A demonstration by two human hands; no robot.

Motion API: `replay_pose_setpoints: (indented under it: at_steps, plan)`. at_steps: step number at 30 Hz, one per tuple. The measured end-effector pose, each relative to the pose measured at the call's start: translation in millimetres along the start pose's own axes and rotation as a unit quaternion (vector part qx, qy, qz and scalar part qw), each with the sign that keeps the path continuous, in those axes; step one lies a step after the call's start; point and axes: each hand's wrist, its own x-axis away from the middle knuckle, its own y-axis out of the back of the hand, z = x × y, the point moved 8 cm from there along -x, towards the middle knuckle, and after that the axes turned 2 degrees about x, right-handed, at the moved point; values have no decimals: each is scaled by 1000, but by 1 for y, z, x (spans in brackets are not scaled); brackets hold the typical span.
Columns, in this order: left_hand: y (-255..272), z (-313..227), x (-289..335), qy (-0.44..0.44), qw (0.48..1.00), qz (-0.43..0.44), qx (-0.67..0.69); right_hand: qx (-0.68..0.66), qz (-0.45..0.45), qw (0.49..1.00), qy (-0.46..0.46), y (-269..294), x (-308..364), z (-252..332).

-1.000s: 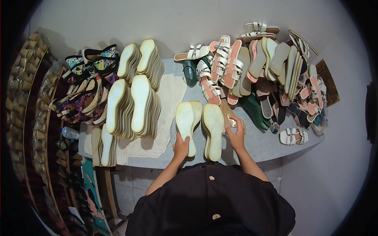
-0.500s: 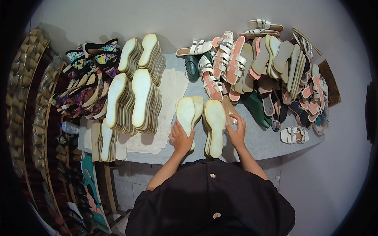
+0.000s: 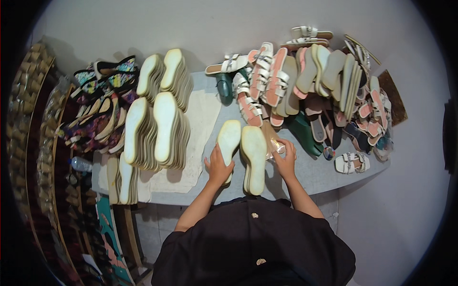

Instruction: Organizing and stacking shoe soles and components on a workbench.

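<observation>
My left hand [image 3: 219, 168] is closed around the lower left edge of a cream shoe sole [image 3: 229, 139], its thumb lying across the front. Just right of it stands a second small stack of cream soles [image 3: 254, 150], its lowest edges near my body. My right hand [image 3: 286, 161] is beside that stack, apart from it, with curved, parted fingers. Those fingers are over a tan shoe with a shiny clear part [image 3: 275, 145] lying behind; whether they touch it, I cannot tell.
Tall stacks of cream soles [image 3: 164, 126] stand on white paper [image 3: 195, 164] at left, beside colourful wedge sandals [image 3: 98, 124]. White and pink sandals [image 3: 260, 71], a green shoe [image 3: 305, 136] and loose soles [image 3: 334, 69] heap up at right. One white sandal [image 3: 352, 163] lies near the table edge.
The two fanned soles at my left hand now overlap, so mostly one shows. My right hand has drawn away from the right stack. The whole view has shifted slightly.
</observation>
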Motion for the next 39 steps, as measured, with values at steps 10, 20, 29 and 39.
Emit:
replay_pose_setpoints:
  at_steps: [10, 20, 29, 39]
  plan:
    - [-3, -1, -5, -55, 995, 36, 74, 215, -382, 890, -127, 184, -162, -15]
    - [12, 9, -7, -22, 999, 32, 2, 100, -274, 944, -156, 202, -194, -94]
    - [47, -12, -21, -102, 986, -38, 126, 107, -191, 940, -261, 225, -197, -160]
    - [49, -28, -32, -121, 978, 3, 169, -118, -176, 970, -122, 208, -208, -125]
